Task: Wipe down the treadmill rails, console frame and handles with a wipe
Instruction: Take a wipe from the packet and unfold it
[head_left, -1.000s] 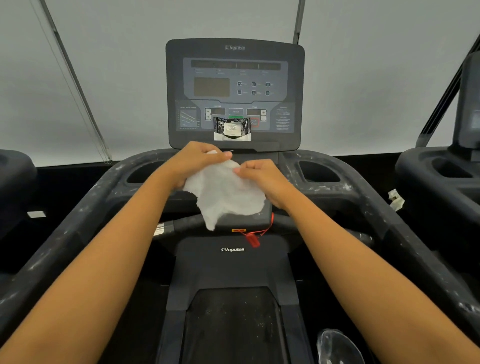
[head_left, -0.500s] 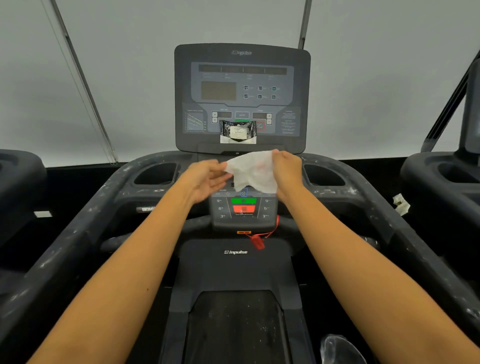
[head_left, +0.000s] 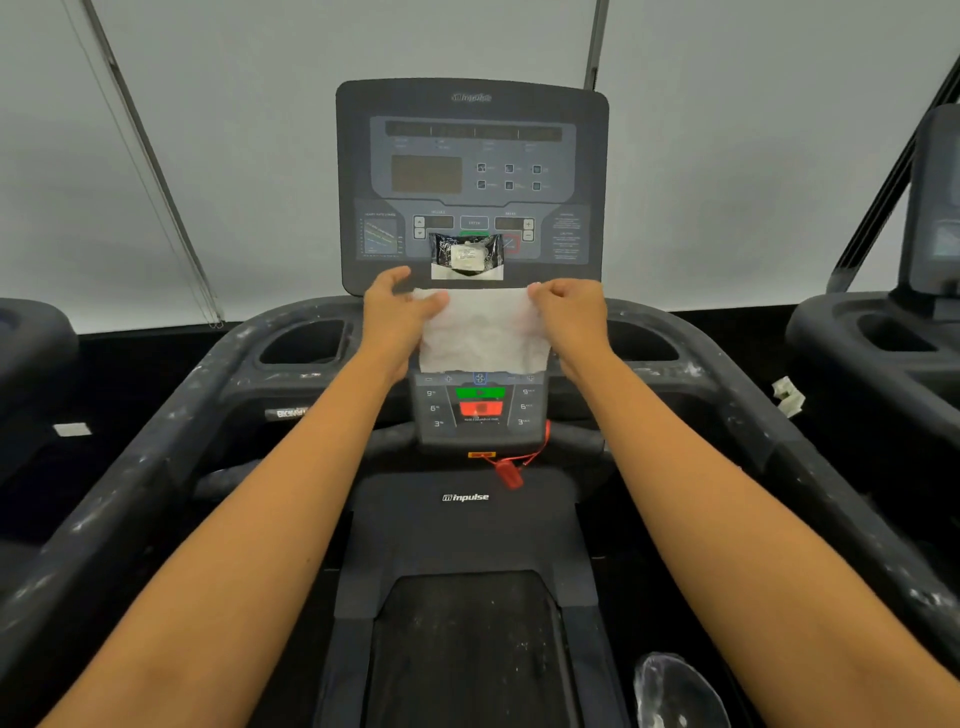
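Wipe (head_left: 483, 332) hangs spread flat before the console (head_left: 470, 156), its lower edge just above the button panel (head_left: 480, 400). The left rail (head_left: 130, 483) is speckled white and looks not yet cleaned. The left hand (head_left: 397, 306) pinches the sheet's upper left corner, and the right hand (head_left: 569, 306) pinches its upper right. Held only by its corners, it could slip or bunch. Dragged low, it might press the buttons or snag the red safety clip (head_left: 509, 475). The right rail (head_left: 831, 483) looks equally dusty.
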